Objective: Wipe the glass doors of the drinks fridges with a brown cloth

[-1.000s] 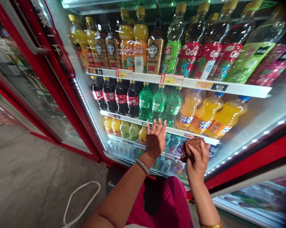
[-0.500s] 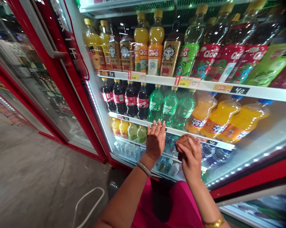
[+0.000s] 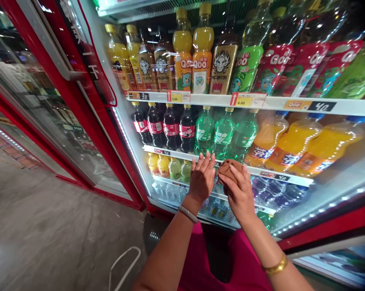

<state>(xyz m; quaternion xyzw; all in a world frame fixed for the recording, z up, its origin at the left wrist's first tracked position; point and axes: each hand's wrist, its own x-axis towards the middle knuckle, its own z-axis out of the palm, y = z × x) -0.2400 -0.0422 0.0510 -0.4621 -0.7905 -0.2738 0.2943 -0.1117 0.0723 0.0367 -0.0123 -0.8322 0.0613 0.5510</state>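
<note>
My right hand has its fingers wrapped round a brown cloth, which hangs in front of the lower shelf edge. Beside it, my left hand is raised with fingers spread and nothing in it, near the shelf edge under the green bottles. Behind both hands stands a lit drinks cooler with a white shelf edge. Green bottles, cola bottles and orange soda bottles stand on the shelf just above my hands.
The upper shelf holds juice bottles and price tags. A red door frame with a handle stands at the left. A white loop lies low on the grey floor.
The right hand and the brown cloth have moved left, closer to my left hand. The cooler shelves appear slightly larger and shifted right.
</note>
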